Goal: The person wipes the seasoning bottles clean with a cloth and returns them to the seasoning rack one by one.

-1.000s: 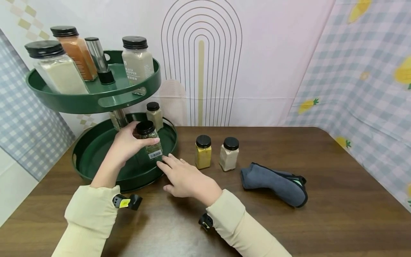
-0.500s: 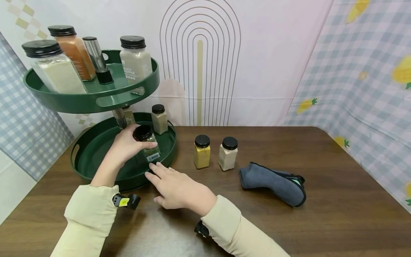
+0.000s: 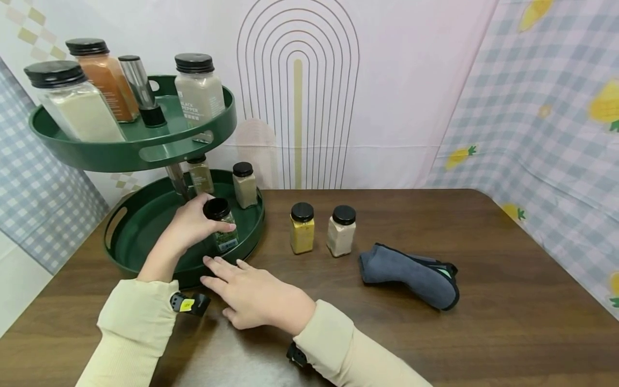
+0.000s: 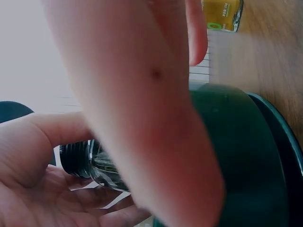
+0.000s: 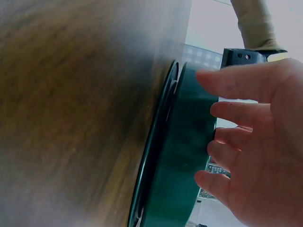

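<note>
My left hand (image 3: 191,223) holds a small glass spice jar (image 3: 229,239) of green dried herbs, black-lidded, on the lower tier (image 3: 140,226) of a green two-tier turntable rack. Thumb and fingers wrap its sides; the left wrist view shows its black lid (image 4: 75,158) between them. My right hand (image 3: 253,295) lies with fingers extended, fingertips right at the front rim of the lower tier. In the right wrist view its fingers (image 5: 239,113) reach over the green wall (image 5: 177,156). Behind the herb jar, two more small black-lidded jars stand on this tier: a greenish one (image 3: 201,177) and a pale one (image 3: 245,189).
The upper tier (image 3: 130,153) overhangs, bearing large jars of cream powder (image 3: 79,110), orange powder (image 3: 111,86) and black pepper (image 3: 199,99). Right of the rack stand a yellow spice jar (image 3: 302,235) and a white one (image 3: 340,236), then a folded grey cloth (image 3: 408,277).
The lower tier has turned: its two back jars moved right, the greenish one coming out from behind the post. My right hand slid left and nearer along the rim; the held jar shifted slightly nearer.
</note>
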A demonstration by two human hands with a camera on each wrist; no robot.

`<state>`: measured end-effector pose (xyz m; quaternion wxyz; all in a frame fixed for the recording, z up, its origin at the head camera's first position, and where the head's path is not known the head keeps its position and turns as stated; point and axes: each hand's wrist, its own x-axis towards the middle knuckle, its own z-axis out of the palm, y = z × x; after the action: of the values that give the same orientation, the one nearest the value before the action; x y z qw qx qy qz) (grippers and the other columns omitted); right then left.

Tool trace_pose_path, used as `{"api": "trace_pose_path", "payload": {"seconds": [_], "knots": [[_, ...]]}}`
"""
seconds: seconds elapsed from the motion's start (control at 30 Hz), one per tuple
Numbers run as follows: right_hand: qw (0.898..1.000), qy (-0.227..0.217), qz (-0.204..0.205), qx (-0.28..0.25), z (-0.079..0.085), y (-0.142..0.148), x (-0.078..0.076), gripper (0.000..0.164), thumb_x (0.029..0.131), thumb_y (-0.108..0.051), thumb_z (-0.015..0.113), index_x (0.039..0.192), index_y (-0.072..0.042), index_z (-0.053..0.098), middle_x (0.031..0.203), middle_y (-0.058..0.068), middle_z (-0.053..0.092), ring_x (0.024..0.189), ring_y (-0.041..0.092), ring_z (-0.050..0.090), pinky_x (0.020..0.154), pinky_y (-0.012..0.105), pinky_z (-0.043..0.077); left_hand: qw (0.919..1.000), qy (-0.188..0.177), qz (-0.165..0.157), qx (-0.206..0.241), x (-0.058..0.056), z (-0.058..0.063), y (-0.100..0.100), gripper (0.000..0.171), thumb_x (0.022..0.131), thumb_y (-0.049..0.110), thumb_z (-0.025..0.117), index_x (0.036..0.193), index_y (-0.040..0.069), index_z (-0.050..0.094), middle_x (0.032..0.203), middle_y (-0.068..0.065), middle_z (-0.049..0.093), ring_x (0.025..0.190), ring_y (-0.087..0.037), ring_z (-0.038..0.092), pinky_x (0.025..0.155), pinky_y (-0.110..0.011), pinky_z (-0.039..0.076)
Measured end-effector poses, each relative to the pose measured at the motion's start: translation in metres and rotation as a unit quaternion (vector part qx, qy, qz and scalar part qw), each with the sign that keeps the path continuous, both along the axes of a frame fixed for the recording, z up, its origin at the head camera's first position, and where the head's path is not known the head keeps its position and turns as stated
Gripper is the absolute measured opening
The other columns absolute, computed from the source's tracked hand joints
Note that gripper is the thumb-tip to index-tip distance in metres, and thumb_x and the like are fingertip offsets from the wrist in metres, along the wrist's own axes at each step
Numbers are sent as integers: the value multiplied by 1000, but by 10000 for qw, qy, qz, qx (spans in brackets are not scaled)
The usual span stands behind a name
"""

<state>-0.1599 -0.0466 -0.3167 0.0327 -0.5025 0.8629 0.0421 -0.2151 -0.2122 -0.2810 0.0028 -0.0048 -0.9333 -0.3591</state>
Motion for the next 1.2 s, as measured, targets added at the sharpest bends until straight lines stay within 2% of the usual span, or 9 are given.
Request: {"api": "trace_pose_path", "payload": {"seconds": [0.1, 0.27, 0.4, 0.53, 0.6, 0.77, 0.93, 1.2], "knots": [[9999, 5, 155, -68, -2, -1, 0, 56, 94, -26, 49, 146, -19, 29, 157, -1, 7, 143, 10, 10, 114, 31, 21, 9998, -158, -72, -79, 0, -1, 0, 64, 78, 27, 73, 125, -4, 42, 121, -25, 50, 109, -40, 49, 85, -49, 44], [9990, -234, 246, -302, 1, 0, -4, 54, 95, -21, 47, 146, -17, 29, 157, 0, 13, 143, 11, 12, 114, 31, 21, 9992, -358, -144, -109, 1, 0, 0, 66, 78, 29, 73, 126, -3, 41, 122, -25, 49, 109, -39, 49, 84, -48, 45], [9978, -289, -204, -567, 11, 8, -11, 51, 95, -22, 49, 144, -17, 34, 152, 2, 28, 140, 15, 24, 110, 32, 29, 9990, -400, -193, -95, 1, 1, -1, 65, 78, 29, 72, 125, -3, 41, 122, -24, 49, 109, -38, 49, 83, -47, 45], [9938, -30, -803, -770, 16, 19, -25, 43, 96, -20, 48, 139, -16, 42, 144, 4, 40, 135, 18, 35, 107, 34, 34, 9988, -434, -219, -103, 0, 1, -2, 63, 79, 28, 71, 125, -4, 40, 120, -24, 49, 105, -36, 50, 80, -43, 45], [9921, 105, -911, -859, 14, 23, -31, 41, 96, -18, 46, 137, -15, 45, 141, 6, 43, 131, 18, 40, 107, 34, 35, 9988, -440, -209, -108, 0, 1, -2, 63, 79, 28, 71, 124, -4, 41, 119, -23, 50, 103, -35, 50, 77, -40, 45], [9914, 321, -832, -955, 5, 26, -41, 41, 95, -16, 47, 136, -16, 47, 134, 5, 45, 121, 16, 46, 104, 34, 39, 9988, -427, -185, -118, 0, 1, -2, 62, 79, 28, 72, 123, -3, 41, 117, -22, 50, 100, -34, 50, 75, -38, 45], [9921, 425, -804, -868, 4, 28, -43, 43, 94, -15, 49, 136, -20, 46, 135, 4, 44, 126, 16, 40, 105, 37, 36, 9988, -421, -174, -169, -1, 1, -3, 62, 79, 28, 72, 123, -3, 41, 117, -23, 50, 100, -34, 50, 75, -38, 45], [9922, 498, -754, -860, 3, 29, -45, 43, 93, -15, 50, 136, -21, 46, 136, 3, 44, 129, 18, 40, 106, 34, 35, 9978, -567, -211, -264, 0, 2, -3, 65, 79, 29, 71, 124, -4, 39, 118, -23, 49, 101, -35, 50, 75, -39, 45]]}}
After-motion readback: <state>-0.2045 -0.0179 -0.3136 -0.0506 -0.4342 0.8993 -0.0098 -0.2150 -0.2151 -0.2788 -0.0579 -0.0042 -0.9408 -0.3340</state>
